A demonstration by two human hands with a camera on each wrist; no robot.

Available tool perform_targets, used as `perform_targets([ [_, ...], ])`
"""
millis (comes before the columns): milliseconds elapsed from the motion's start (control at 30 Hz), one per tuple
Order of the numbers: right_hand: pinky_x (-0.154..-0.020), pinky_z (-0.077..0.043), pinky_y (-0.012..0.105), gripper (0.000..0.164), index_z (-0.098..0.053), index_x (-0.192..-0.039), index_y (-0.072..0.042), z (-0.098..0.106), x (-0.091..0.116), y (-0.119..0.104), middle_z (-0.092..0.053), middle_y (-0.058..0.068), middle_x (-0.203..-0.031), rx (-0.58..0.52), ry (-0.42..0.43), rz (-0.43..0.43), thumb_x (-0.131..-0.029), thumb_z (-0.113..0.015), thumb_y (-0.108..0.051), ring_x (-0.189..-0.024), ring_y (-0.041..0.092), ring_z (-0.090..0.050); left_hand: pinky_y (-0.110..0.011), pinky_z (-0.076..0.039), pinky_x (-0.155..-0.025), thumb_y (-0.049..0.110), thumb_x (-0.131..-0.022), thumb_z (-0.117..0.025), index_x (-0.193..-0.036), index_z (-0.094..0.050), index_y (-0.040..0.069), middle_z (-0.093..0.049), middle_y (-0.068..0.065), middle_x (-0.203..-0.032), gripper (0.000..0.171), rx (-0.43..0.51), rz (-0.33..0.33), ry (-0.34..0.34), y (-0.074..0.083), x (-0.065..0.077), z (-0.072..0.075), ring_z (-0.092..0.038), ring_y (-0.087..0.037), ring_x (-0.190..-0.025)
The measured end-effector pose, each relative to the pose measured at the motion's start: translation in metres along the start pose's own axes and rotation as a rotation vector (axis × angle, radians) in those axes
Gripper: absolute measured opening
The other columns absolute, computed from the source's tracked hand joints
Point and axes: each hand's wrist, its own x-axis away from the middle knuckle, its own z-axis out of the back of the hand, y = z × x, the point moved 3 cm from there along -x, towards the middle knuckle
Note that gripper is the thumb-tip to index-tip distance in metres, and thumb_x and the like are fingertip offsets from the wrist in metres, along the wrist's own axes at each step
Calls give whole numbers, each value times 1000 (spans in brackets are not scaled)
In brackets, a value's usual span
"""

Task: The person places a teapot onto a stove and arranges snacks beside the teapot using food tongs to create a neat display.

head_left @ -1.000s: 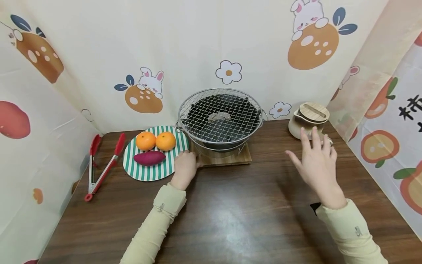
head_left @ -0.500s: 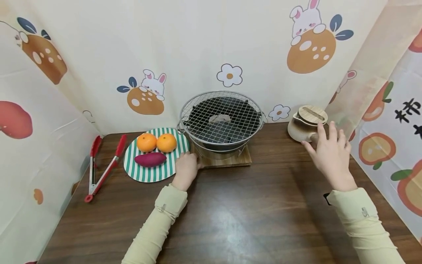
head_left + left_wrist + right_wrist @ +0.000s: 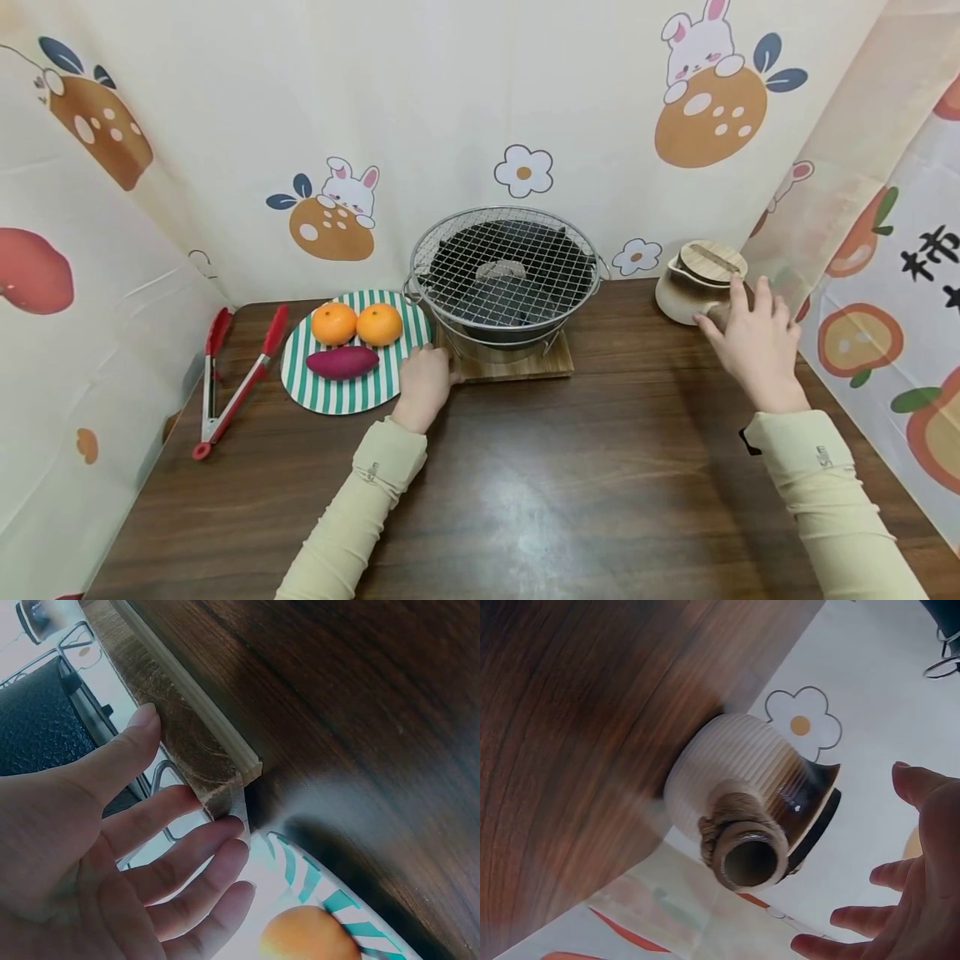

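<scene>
Fingers [image 3: 763, 300] apart, right hand [image 3: 759, 354] near pot [image 3: 681, 298] | left hand [image 3: 424, 381] curved at board [image 3: 543, 365], cannot tell if gripping

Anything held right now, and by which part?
Left hand holds the wooden board at its near left corner. Right hand holds nothing; it's open beside the lidded pot.

Booth: printed curtains [image 3: 450, 100], wooden table [image 3: 570, 500]

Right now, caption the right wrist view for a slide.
Right hand near a ribbed pot on a wood-grain table.
</scene>
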Motion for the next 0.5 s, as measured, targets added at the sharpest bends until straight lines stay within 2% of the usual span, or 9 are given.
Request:
perform_targets([
  [500, -93, -26, 80, 83, -4, -158, -9, -12, -11, 20, -6, 39, -156, -10, -81, -58, -99, -47, -49, -126, 72, -24, -44, -56, -74, 36, -77, -81, -95, -75, 3, -72, -16, -94, 39, 1, 22, -35, 0, -4, 0, -66, -32, -90],
])
